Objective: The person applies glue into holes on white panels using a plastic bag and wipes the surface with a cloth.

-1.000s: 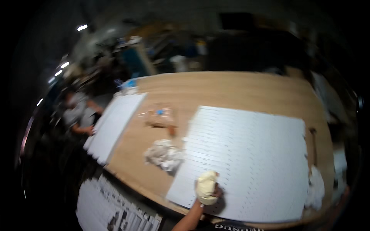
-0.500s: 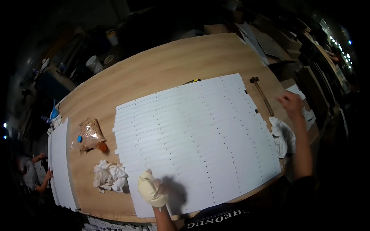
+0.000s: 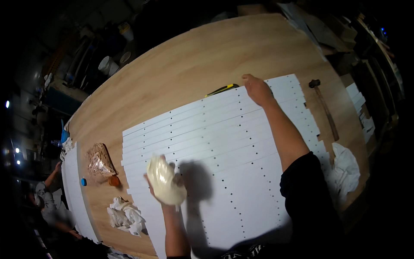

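My left hand (image 3: 150, 184) is wrapped round a shiny cream-coloured bundle (image 3: 166, 179), held over the near left part of several white strips (image 3: 194, 146). These strips lie side by side like a sheet, with rows of small dark holes. At their far edge is my right hand (image 3: 258, 90), its fingers curled together; what they hold, if anything, is hidden. Just left of that hand a yellow and black utility knife (image 3: 222, 90) lies along the edge. The right forearm crosses over the strips.
A hammer (image 3: 325, 110) and a white cloth (image 3: 345, 170) lie right of the strips. On the left are a clear bag of brown sticks (image 3: 100, 159), an orange cap (image 3: 114, 181), a blue cap (image 3: 83, 182) and crumpled cloths (image 3: 126, 216). Another person (image 3: 51, 198) stands beyond a white panel (image 3: 74, 190).
My right hand has swung left from beside the hammer to the strips' far edge. The left hand has lifted slightly with the cream bundle, and the view has shifted.
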A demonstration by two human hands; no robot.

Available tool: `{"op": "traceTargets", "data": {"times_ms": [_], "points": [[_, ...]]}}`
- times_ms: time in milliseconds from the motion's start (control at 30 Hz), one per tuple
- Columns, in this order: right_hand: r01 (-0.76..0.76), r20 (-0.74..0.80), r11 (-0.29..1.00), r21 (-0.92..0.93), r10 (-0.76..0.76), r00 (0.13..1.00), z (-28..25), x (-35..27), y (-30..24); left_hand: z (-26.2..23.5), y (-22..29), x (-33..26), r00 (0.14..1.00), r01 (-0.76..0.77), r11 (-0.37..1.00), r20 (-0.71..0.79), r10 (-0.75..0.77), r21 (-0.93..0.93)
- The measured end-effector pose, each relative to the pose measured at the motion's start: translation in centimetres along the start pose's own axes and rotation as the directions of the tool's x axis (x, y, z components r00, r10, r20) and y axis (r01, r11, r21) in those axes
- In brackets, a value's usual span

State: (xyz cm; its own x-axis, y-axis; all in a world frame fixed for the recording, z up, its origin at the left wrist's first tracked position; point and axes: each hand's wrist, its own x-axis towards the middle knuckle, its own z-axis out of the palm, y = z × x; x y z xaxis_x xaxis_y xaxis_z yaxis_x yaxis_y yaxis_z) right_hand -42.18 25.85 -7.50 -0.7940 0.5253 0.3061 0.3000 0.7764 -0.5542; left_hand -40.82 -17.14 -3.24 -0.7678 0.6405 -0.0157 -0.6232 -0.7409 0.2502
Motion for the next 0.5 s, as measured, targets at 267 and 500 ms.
{"op": "traceTargets", "data": {"times_ms": [267, 500], "points": [[-0.092, -0.009, 0.994, -0.055, 0.092, 0.996, 1.2, 0.9, 1.1, -0.3, 0.6, 14.8, 0.951, 0.011, 0.574, -0.186, 0.246, 0.819], [-0.077, -0.065, 0.989, -0.129, 0.07, 0.995, 1.7, 1.2, 0.8, 2.0, 0.4, 21.5, 0.943, -0.024, 0.115, -0.016, 0.332, 0.993]]}}
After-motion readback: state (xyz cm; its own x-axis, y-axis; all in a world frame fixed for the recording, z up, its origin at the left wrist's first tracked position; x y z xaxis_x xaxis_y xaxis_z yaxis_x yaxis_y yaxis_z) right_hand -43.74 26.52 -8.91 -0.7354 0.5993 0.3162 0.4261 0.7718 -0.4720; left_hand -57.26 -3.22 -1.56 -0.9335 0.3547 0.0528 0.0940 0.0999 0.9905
